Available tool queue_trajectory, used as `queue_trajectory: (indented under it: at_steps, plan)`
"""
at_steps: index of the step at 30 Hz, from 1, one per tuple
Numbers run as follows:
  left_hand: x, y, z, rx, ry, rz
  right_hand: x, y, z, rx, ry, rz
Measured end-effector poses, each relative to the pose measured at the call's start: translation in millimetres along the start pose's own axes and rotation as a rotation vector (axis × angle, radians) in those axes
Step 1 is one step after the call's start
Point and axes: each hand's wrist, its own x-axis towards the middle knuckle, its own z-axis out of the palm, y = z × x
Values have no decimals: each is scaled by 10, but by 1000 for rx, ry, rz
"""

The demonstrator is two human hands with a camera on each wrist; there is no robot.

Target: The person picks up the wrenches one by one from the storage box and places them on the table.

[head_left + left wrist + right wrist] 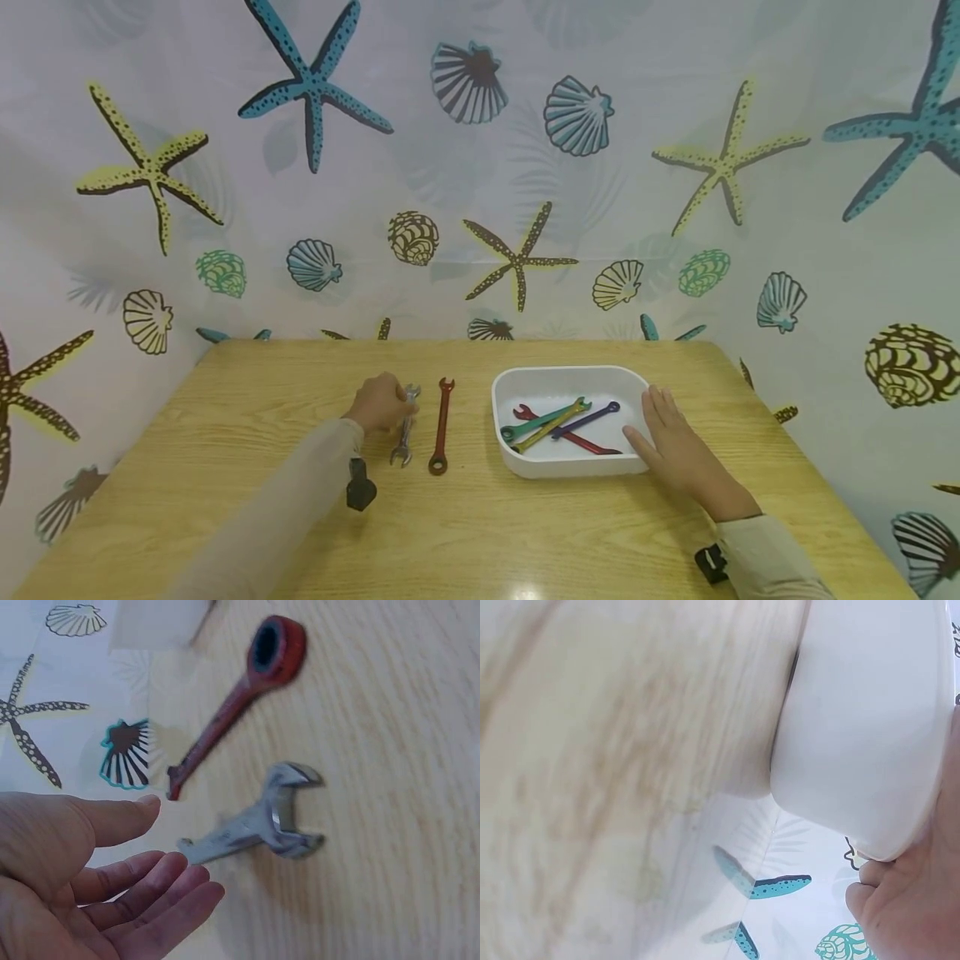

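Observation:
My left hand (380, 402) is at a silver open-end wrench (406, 433) lying on the table. In the left wrist view its thumb and loosely bent fingers stand apart, with the far end of the wrench (247, 829) showing at the gap between them. Just right of it lies a red combination wrench (441, 429), ring end toward me. My right hand (682, 454) rests with straight fingers against the right side of a white tray (570, 468). Inside the tray are a green wrench (536, 425), a yellow wrench (551, 427), a purple wrench (592, 418) and another red wrench (588, 444), crossing each other.
The wooden table (480, 533) runs back to a curtain (480, 183) printed with starfish and shells, which also stands along both sides. A dark wrist camera (361, 486) hangs under the left forearm, another wrist camera (710, 564) by the right sleeve.

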Motion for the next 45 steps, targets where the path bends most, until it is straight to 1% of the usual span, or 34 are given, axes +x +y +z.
queue_trajectory:
  at_steps: [5, 6, 9, 12, 17, 19, 23, 26, 28, 31, 36, 40, 42, 45]
  plan:
    - [-16, 193, -56, -57, 13, 61, 8, 9, -9, -17, 2, 3]
    - [-16, 238, -56, -60, 16, 83, 9, 11, -10, -20, 2, 4]
    - [-6, 376, -30, -70, 23, 152, 15, 15, -15, -19, 2, 5]
    - [-2, 523, 25, -78, 32, 213, 19, 23, -17, -11, -3, 8]
    - [8, 807, 102, -108, 21, 244, 19, 35, -9, -16, -5, 9]
    - [16, 926, 125, -125, 10, 244, 19, 40, -9, -18, -1, 8]
    - [17, 1150, 181, -141, -19, 268, 17, 45, -10, -14, 3, 9]
    - [12, 1292, 245, -182, -58, 271, 10, 41, -8, -15, 2, 15]
    - [13, 1365, 291, -222, -84, 258, 5, 31, -5, -11, 8, 11]
    - [29, 1435, 374, -285, -117, 226, 1, 11, 4, -5, 19, 7]
    - [64, 1497, 513, -322, -136, 194, 7, 8, 15, -10, 20, 16]
    - [98, 1534, 620, -345, -181, 160, 8, 12, 16, 0, 16, 16]
    - [113, 1551, 671, -347, -201, 153, 4, 4, 10, -1, 13, 17]
    - [126, 1577, 744, -324, -209, 159, -3, -18, -7, -5, 11, 18]
